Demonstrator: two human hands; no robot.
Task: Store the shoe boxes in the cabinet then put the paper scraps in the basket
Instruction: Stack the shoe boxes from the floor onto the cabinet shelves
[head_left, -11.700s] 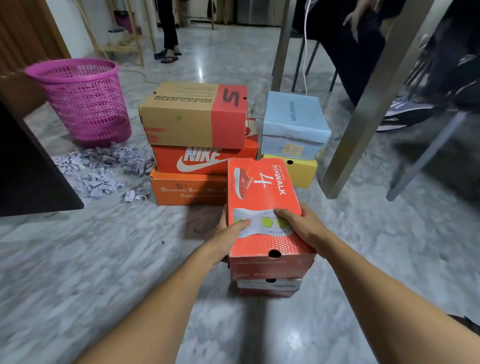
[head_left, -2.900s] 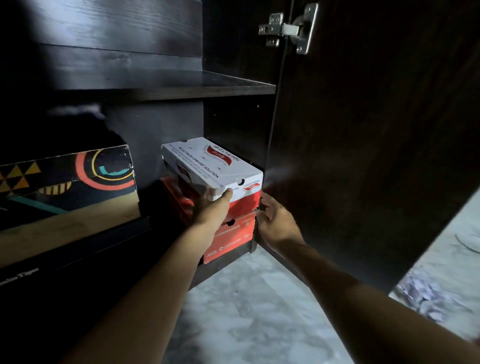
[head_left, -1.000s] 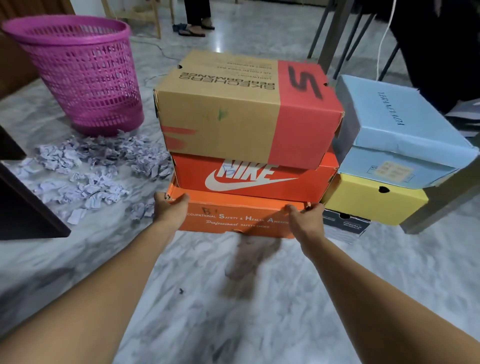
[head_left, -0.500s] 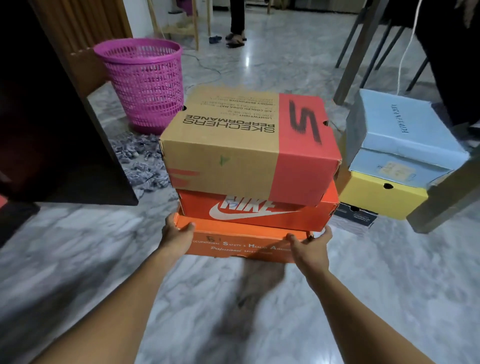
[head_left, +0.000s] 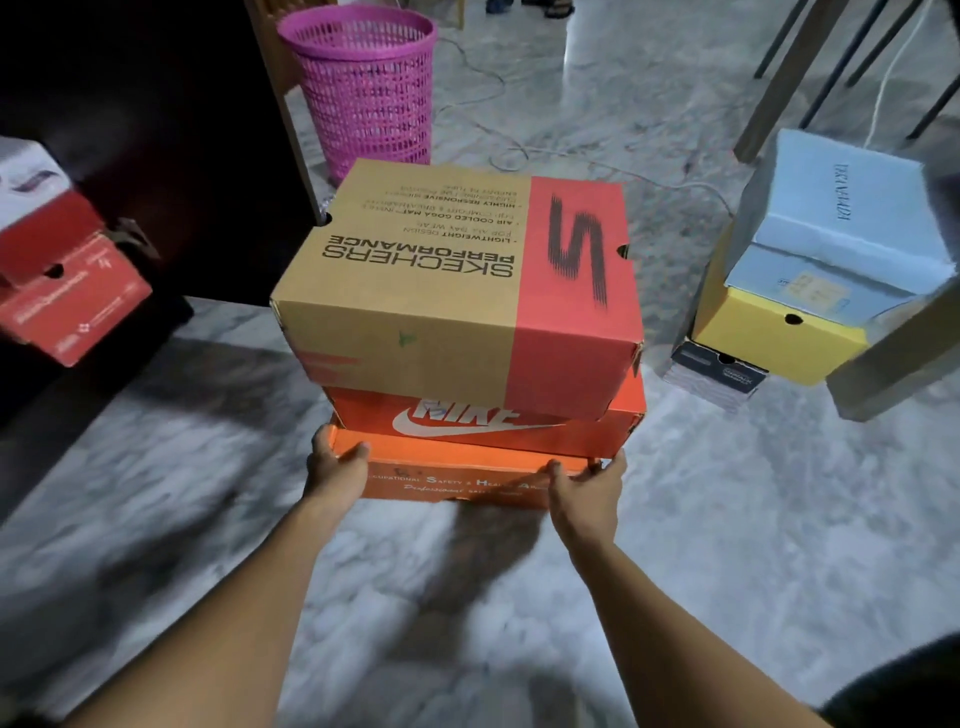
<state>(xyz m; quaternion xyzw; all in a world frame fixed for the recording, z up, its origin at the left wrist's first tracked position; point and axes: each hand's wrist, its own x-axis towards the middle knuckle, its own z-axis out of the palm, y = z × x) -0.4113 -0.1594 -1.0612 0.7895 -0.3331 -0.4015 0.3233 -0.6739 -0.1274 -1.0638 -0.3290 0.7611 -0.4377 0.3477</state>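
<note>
**Stack of three shoe boxes carried above a marble floor**

Both forearms reached forward, the hands set apart. The left hand (head_left: 335, 470) gripped the near left corner of the orange bottom box (head_left: 452, 480), and the right hand (head_left: 587, 491) gripped its near right corner. This box bore the orange Nike box (head_left: 483, 421) and, uppermost, the brown-and-red Skechers box (head_left: 452, 291). The stack was held clear of the grey-veined marble floor (head_left: 753, 519), which carried its shadow. To the left, a red box (head_left: 67, 301) lay in the dark cabinet (head_left: 182, 156). To the right, beside a table leg (head_left: 893, 358), a second stack stood on the floor: a black box (head_left: 717, 371), a yellow box (head_left: 769, 332) and a pale blue box (head_left: 841, 223). Farther off stood the pink basket (head_left: 363, 88), with a cable (head_left: 571, 161) trailing across the floor. Against the frame half a second earlier, the grip was unchanged, the cabinet's red box had come into view, and the paper scraps below the basket no longer showed
</note>
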